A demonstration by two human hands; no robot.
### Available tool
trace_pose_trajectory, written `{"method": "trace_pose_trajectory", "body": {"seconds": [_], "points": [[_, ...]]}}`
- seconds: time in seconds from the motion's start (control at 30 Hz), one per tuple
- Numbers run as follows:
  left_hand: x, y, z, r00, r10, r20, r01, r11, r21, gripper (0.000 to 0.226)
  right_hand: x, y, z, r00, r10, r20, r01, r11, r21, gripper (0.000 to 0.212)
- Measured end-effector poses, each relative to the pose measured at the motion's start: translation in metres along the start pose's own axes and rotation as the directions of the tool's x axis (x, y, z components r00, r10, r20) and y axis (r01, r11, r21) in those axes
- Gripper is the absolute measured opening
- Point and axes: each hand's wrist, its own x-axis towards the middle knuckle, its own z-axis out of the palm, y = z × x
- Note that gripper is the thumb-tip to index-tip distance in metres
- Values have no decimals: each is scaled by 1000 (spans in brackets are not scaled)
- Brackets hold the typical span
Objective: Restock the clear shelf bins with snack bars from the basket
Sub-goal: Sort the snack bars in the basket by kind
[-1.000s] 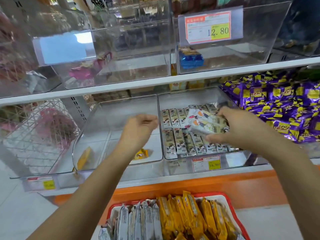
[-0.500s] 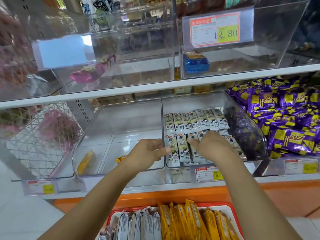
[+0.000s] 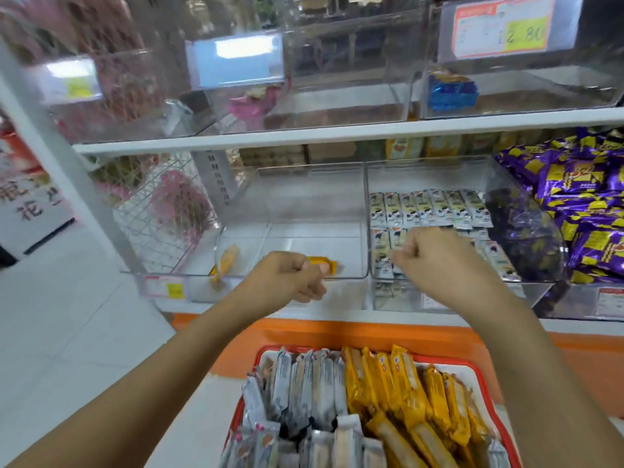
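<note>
A red basket (image 3: 486, 373) at the bottom holds yellow snack bars (image 3: 405, 383) on the right and grey-white bars (image 3: 304, 383) on the left. On the lower shelf, the right clear bin (image 3: 506, 184) holds rows of white bars (image 3: 429, 207). The left clear bin (image 3: 304, 204) holds only two yellow bars (image 3: 329, 265), one by its front wall and one leaning at its left side. My left hand (image 3: 287, 278) is curled at that bin's front wall with nothing seen in it. My right hand (image 3: 435, 261) is curled over the front row of white bars and looks empty.
Purple-and-yellow packs (image 3: 580, 197) fill the bin to the right. The upper shelf (image 3: 337, 135) carries clear bins with a blue pack (image 3: 452, 91), a pink pack (image 3: 256, 103) and price tags (image 3: 499, 27). A wire rack (image 3: 175, 204) stands at the left over white floor.
My right hand set its white bars into the right bin and has drawn back with fingers curled. My left hand's fingers curled and it came toward the left bin's front. The view shifted right and down.
</note>
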Motion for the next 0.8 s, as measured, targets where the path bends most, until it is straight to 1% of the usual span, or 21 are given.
{"method": "trace_pose_trajectory", "body": {"seconds": [0.07, 0.13, 0.17, 0.2, 0.23, 0.27, 0.3, 0.33, 0.37, 0.4, 0.43, 0.5, 0.53, 0.6, 0.63, 0.67, 0.73, 0.8], "points": [[-19, -24, -19, 997, -80, 11, 78, 991, 106, 37, -18, -22, 8, 988, -112, 105, 109, 994, 27, 38], [-32, -59, -36, 987, -156, 40, 137, 942, 307, 36, -28, -38, 30, 963, -169, 211, 177, 984, -22, 34], [-35, -79, -43, 978, -203, 55, 159, 884, 440, 38, -30, -43, 45, 947, -178, 268, 201, 978, -60, 32], [-37, -99, -48, 960, -270, 75, 182, 804, 566, 38, -31, -46, 61, 928, -176, 328, 215, 973, -85, 33], [-39, -118, -51, 937, -334, 99, 189, 727, 660, 38, -30, -50, 77, 905, -163, 393, 215, 972, -91, 39], [-41, -136, -51, 911, -399, 110, 216, 685, 696, 38, -28, -51, 94, 880, -148, 451, 209, 974, -89, 47], [-44, -150, -50, 883, -455, 117, 256, 674, 693, 45, -25, -52, 110, 859, -133, 495, 204, 975, -91, 57], [-48, -161, -49, 849, -513, 125, 328, 699, 636, 54, -21, -53, 124, 842, -115, 526, 197, 975, -104, 67], [-51, -170, -46, 820, -554, 142, 406, 739, 537, 58, -18, -55, 138, 829, -77, 554, 177, 976, -128, 76], [-55, -175, -42, 795, -584, 163, 477, 769, 426, 57, -14, -56, 153, 817, -42, 576, 160, 975, -157, 82], [-58, -179, -39, 778, -600, 189, 523, 784, 335, 52, -12, -60, 164, 806, -4, 592, 144, 971, -190, 83], [-64, -182, -35, 765, -598, 239, 545, 799, 253, 39, -7, -67, 187, 809, 73, 583, 99, 961, -257, 76], [-66, -181, -34, 769, -586, 256, 541, 810, 227, 32, -5, -71, 196, 821, 114, 560, 66, 954, -292, 76], [-65, -181, -34, 777, -566, 275, 535, 824, 185, 15, -5, -77, 212, 835, 235, 498, -47, 931, -362, 89], [-64, -181, -34, 772, -567, 288, 545, 823, 159, 8, -6, -80, 219, 831, 288, 475, -86, 911, -402, 91], [-64, -180, -35, 761, -572, 307, 564, 817, 122, 9, -6, -82, 226, 829, 318, 460, -97, 892, -442, 88], [-65, -181, -36, 730, -579, 363, 598, 798, 70, 20, -5, -84, 241, 824, 350, 445, -104, 866, -488, 81], [-67, -181, -35, 708, -596, 378, 619, 782, 71, 24, 2, -82, 258, 810, 397, 431, -158, 856, -492, 87]]}}
